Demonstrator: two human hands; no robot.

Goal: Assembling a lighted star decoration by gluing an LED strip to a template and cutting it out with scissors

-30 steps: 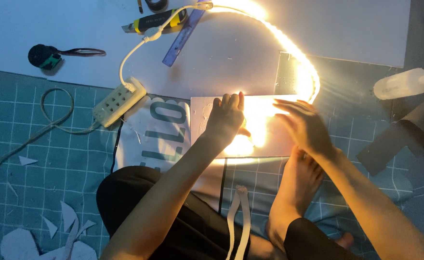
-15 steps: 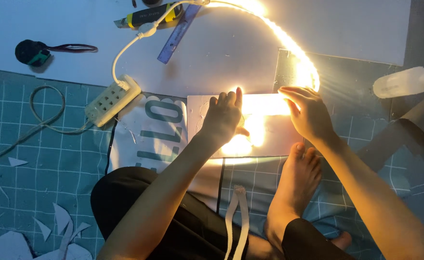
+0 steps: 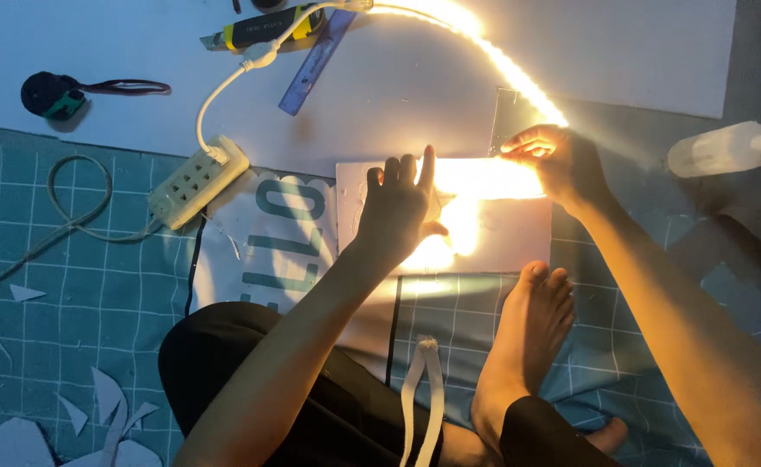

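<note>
Lit LED strip (image 3: 493,60) glowing bright, arcing from the top of the white sheet (image 3: 623,43) down onto a small white board (image 3: 519,233) sitting on the teal cutting mat (image 3: 95,285). Right hand (image 3: 558,160) pinching the strip's end between fingertips, right at the board's top edge. Left hand (image 3: 398,207) pressed flat on the board, fingers spread, gripping nothing. White printed sheet with big teal lettering (image 3: 268,233) just left of the board. Translucent squeeze bottle (image 3: 718,147) lying on its side far right, contents impossible to tell. White power strip (image 3: 199,182) further left, blue ruler (image 3: 316,60) and utility knife (image 3: 259,28) up top.
</note>
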